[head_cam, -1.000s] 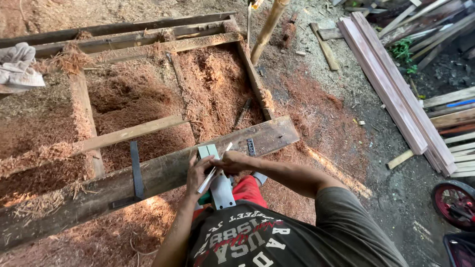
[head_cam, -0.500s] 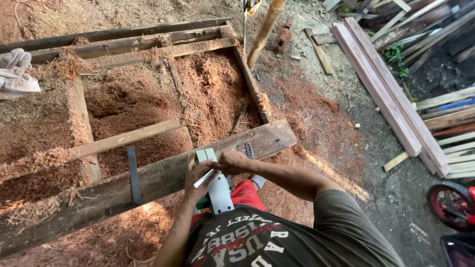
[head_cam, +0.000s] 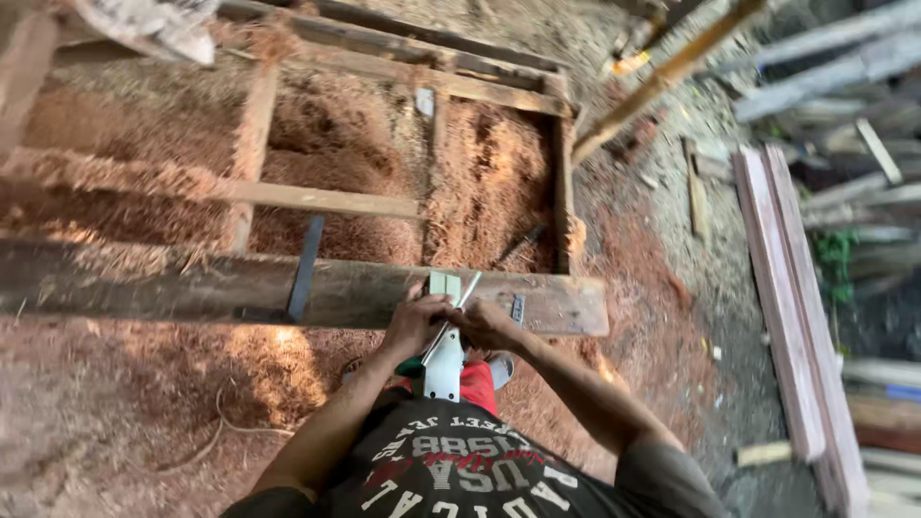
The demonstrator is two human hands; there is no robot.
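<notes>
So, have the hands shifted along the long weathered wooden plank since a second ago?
No. Both hands stay at the same spot on the plank, right of the dark metal clamp.

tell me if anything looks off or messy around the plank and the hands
Reddish sawdust lies heaped over the ground and inside the wooden frame. Otherwise nothing odd: both hands, left hand and right hand, grip a slim pale tool at the plank.

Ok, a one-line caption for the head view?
Both hands, left hand and right hand, grip a small metal tool against a wooden plank above sawdust-covered ground.
</notes>
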